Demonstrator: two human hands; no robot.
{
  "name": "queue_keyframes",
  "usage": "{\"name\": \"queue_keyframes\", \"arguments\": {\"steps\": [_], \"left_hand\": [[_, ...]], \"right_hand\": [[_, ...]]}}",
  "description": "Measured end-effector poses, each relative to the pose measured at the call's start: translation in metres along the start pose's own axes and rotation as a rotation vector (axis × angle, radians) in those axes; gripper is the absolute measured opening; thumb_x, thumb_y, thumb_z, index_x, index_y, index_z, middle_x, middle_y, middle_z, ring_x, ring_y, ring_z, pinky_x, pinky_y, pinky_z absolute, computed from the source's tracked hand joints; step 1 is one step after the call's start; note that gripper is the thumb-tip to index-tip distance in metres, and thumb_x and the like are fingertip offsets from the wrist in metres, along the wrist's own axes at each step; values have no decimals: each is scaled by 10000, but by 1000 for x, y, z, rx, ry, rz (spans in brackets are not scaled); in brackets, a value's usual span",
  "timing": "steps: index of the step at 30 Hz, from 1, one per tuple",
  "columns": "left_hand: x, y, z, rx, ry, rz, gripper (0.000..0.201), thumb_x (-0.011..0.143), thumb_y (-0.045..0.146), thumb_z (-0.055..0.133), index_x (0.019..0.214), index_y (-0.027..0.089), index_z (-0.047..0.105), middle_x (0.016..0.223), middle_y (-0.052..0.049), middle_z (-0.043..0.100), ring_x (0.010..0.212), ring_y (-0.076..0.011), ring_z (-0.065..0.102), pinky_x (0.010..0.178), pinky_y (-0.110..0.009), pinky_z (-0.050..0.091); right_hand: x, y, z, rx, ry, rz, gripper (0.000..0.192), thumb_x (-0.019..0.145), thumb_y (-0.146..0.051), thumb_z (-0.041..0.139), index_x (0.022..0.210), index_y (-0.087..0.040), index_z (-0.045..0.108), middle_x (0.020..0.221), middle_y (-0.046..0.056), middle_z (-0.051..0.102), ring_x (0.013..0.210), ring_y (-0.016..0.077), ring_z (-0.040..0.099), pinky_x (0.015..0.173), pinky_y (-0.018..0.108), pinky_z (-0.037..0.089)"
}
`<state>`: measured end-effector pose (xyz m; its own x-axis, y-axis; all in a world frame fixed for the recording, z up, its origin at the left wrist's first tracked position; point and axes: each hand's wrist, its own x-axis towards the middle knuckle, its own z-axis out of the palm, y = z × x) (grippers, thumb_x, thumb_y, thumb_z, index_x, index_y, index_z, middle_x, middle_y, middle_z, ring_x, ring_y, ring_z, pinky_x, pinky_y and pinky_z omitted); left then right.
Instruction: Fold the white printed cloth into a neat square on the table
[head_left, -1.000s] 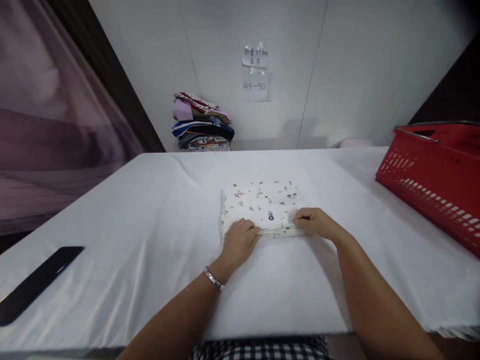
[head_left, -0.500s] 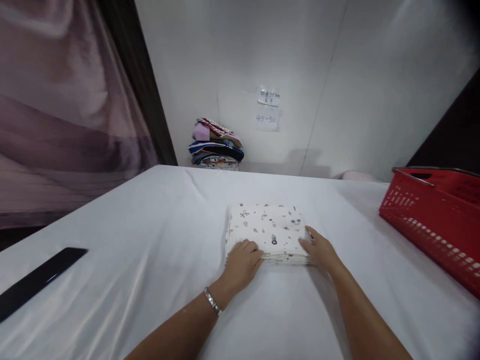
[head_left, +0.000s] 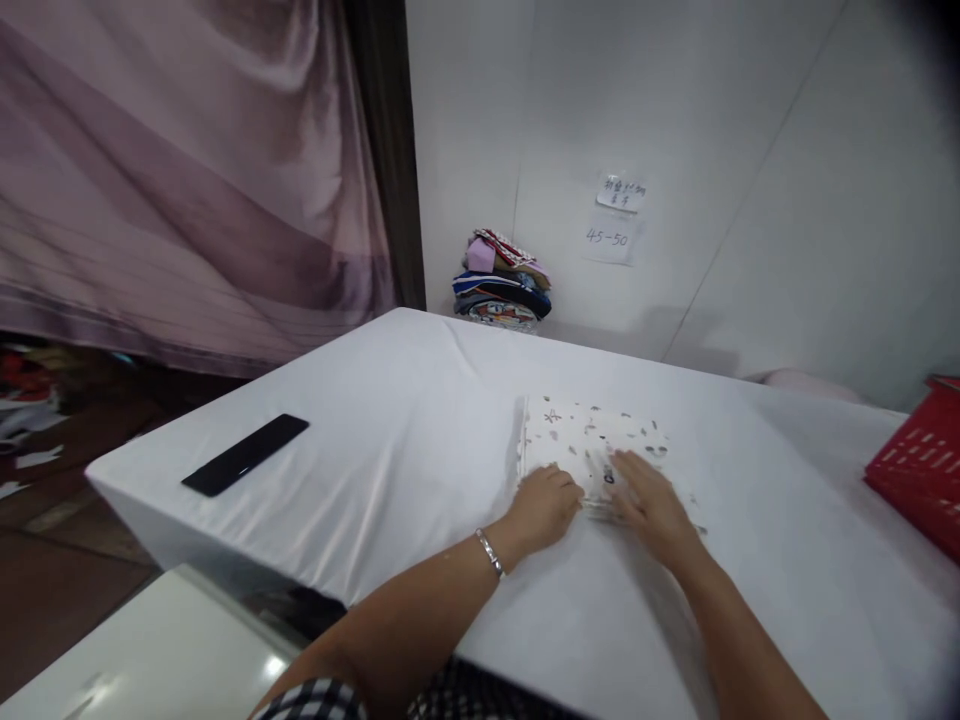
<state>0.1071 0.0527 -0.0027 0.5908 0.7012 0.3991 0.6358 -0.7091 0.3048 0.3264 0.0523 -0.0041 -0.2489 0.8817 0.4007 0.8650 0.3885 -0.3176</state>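
Cloth, folded, white with small dark printed motifs point(head_left: 592, 445), lies flat on the white-covered worktop point(head_left: 390, 450), right of centre in the frame. Left hand point(head_left: 544, 505) rests at the near left corner of the folded cloth, fingers curled against its edge; whether that grip pinches the layers or merely presses on them cannot be told. A metal bracelet point(head_left: 489, 553) sits on the left wrist. Right hand point(head_left: 651, 505) lies palm down on the near right part of the cloth, fingers extended and flat, grip open and closed on nothing.

Black flat slab point(head_left: 245, 454), possibly a phone, lies on the worktop at centre left of the frame, well apart from both hands. Stack of folded coloured garments point(head_left: 501, 282) stands at the far edge of the worktop against the wall, above centre. Two paper notes point(head_left: 616, 215) are fixed to the wall at upper right of the stack; the lower reads "45-50". Red plastic basket point(head_left: 916, 470) shows in part at the right edge. Mauve curtain point(head_left: 187, 170) fills the upper left of the frame.
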Motion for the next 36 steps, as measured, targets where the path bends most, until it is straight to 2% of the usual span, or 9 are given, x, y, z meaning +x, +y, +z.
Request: {"name": "queue_keyframes", "arguments": {"steps": [3,7,9,11,15,18,21,27,36], "left_hand": [[-4,-13,-12,-117,118,-93,162,856,185,479,873,199,640,850,-34,650,840,-165,554,793,-310,405],[-14,-39,-36,-308,381,-524,152,815,207,507,844,195,655,875,-30,665,817,-157,568,771,-292,424],[-20,-49,-41,-486,370,-710,143,790,242,524,793,190,658,823,-17,668,752,-144,575,703,-264,435],[-26,-55,-39,-642,299,-790,156,766,296,552,755,179,655,757,-9,660,703,-136,574,651,-244,434],[-32,-54,-27,-764,180,-790,255,722,413,604,717,160,627,636,8,609,593,-119,541,563,-228,412],[-33,-53,-24,-810,187,-844,258,722,416,605,704,160,582,579,24,573,535,-101,515,524,-215,390],[-32,-54,-28,-863,192,-876,219,726,371,604,684,162,553,555,31,554,508,-91,503,512,-208,389],[-31,-54,-33,-842,92,-848,182,728,308,594,629,160,553,501,35,528,472,-87,473,500,-207,381],[-30,-56,-30,-732,66,-822,196,711,312,569,588,160,552,487,34,519,483,-93,465,480,-207,353]], "right_hand": [[-5,-13,13,8,-198,-40,479,865,-467,444,1251,-203,548,1344,107,494,1269,281,408,1038,507,316],[-4,-24,9,95,-161,13,448,881,-475,420,1199,-211,593,1330,86,512,1286,267,383,1047,496,312],[3,-38,6,182,-106,6,398,877,-454,438,1138,-224,631,1268,77,567,1248,259,429,1025,465,353],[14,-56,7,272,-84,-18,335,874,-413,456,1081,-237,654,1177,72,621,1155,247,511,967,433,413],[36,-88,20,323,-115,-120,226,854,-303,487,967,-244,673,983,51,677,950,214,583,855,395,449],[46,-98,28,289,-159,-125,193,845,-253,487,862,-232,678,862,34,666,844,187,570,775,345,438],[51,-101,34,253,-214,-92,158,823,-240,519,823,-221,675,819,27,639,803,172,550,724,305,416],[52,-100,40,206,-241,-95,146,839,-253,523,804,-208,657,779,17,602,776,157,533,690,271,388],[43,-96,49,227,-109,-139,224,903,-273,424,782,-212,601,781,33,590,791,175,520,696,287,395]]}}
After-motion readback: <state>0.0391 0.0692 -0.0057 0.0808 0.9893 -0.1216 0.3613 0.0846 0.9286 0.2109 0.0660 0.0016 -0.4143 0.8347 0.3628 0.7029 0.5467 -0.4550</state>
